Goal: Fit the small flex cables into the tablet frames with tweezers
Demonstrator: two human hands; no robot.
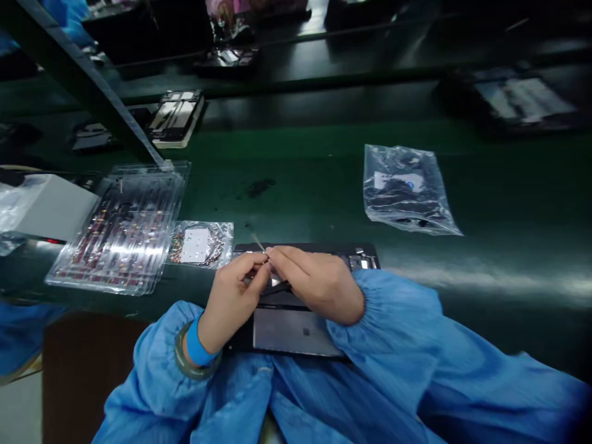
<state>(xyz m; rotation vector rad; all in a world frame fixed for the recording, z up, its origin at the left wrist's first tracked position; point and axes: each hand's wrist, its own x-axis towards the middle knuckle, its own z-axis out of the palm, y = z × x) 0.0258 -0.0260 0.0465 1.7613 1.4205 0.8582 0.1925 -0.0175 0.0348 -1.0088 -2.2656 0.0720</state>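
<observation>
Left hand (pixel 235 290): grip pinched on a small thin part (pixel 259 245), thumb and forefinger closed at its lower end; a blue wristband shows at the cuff. Right hand (pixel 314 283): fingertips meet the left hand's on the same small part, grip pinched too. Both hands sit above an open dark device (pixel 296 330) lying flat at the near edge of the green counter (pixel 300 185). Clear blister trays (pixel 123 231), stacked, lie to the left. Small clear bag (pixel 201 245) of components lies just beside the trays. Larger clear bag (pixel 404 188) lies well apart, to the right. Grey box (pixel 49 206) stands far left.
</observation>
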